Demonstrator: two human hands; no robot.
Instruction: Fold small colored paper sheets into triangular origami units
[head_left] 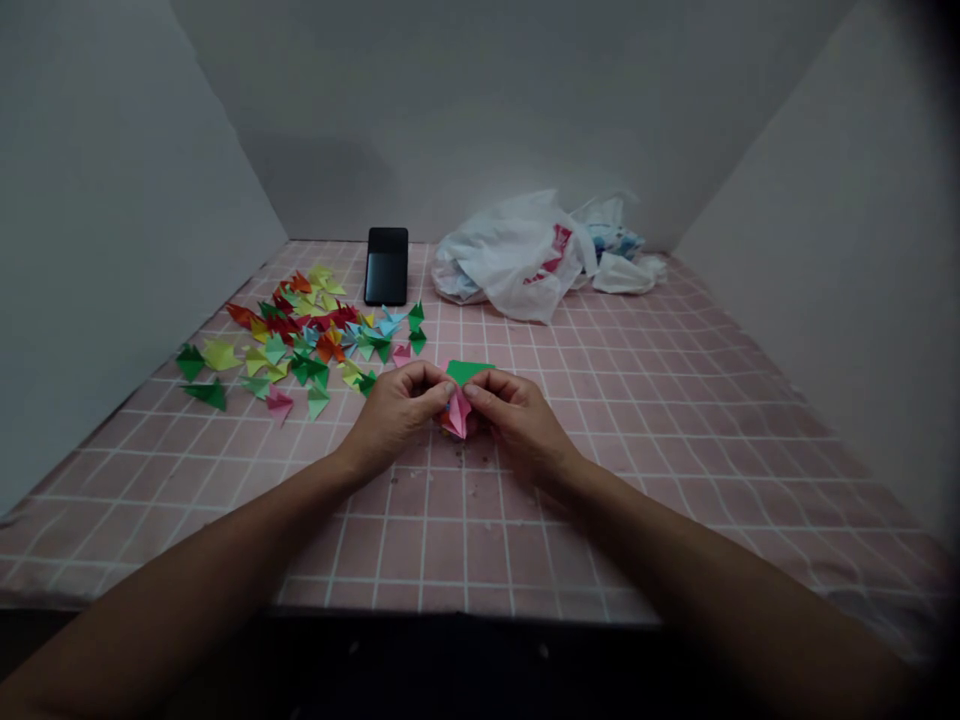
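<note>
My left hand and my right hand meet at the middle of the pink checked tablecloth. Both pinch a small folded paper assembly of pink pieces, held between their fingertips just above the cloth. A green folded paper piece pokes up behind the fingers, touching the pink ones. Fingers of both hands are closed on the paper.
A heap of several folded paper triangles in red, green, yellow, blue and pink lies at the left. A black phone lies at the back. White plastic bags sit at the back right. White walls enclose three sides.
</note>
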